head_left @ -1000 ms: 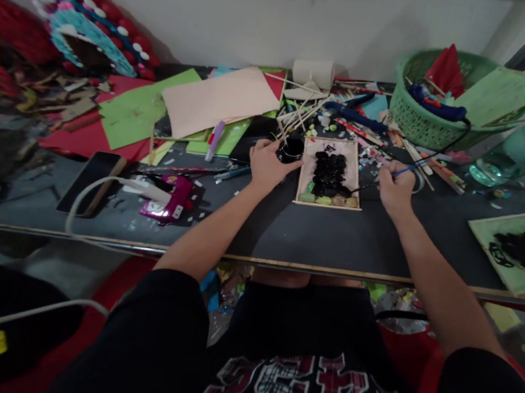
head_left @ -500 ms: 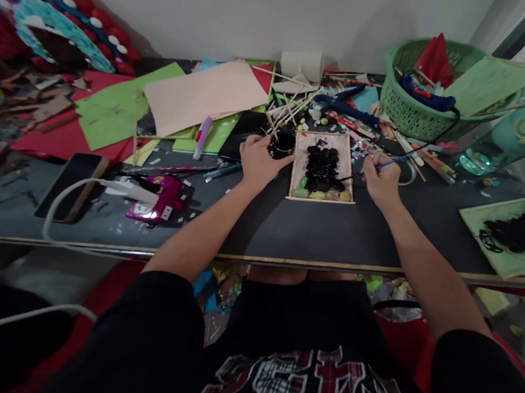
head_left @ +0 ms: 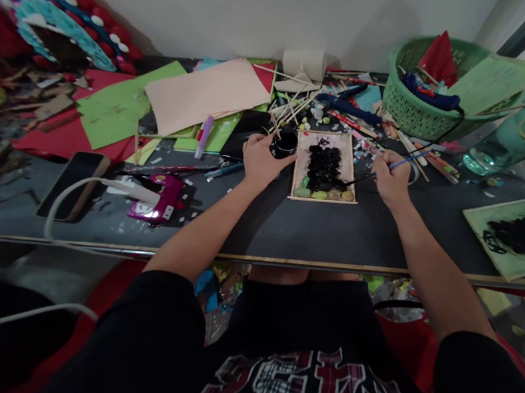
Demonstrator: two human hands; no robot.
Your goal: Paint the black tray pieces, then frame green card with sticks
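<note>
My right hand point(head_left: 390, 176) pinches a blue-handled paintbrush point(head_left: 408, 160), whose dark tip reaches the right side of a small framed panel point(head_left: 324, 194). Black-painted lumps point(head_left: 323, 168) fill the middle of that panel, with a few green and tan stones point(head_left: 320, 194) along its lower edge. To the panel's left, my left hand point(head_left: 261, 159) has its thumb and fingers curved around a small jar of black paint point(head_left: 284, 143). Thin wooden sticks point(head_left: 292, 110) lie just behind the jar.
A green basket point(head_left: 410, 107) and a clear bottle point(head_left: 491, 152) stand at the back right. Another black-painted green board point(head_left: 500, 255) lies at right. Coloured paper point(head_left: 204, 95), a phone point(head_left: 72, 186) and a purple power adapter point(head_left: 160, 199) with a white cable occupy the left.
My right hand has shifted slightly right and turned, with the brush handle tilting more. My left hand stays around the jar, and the view has moved slightly.
</note>
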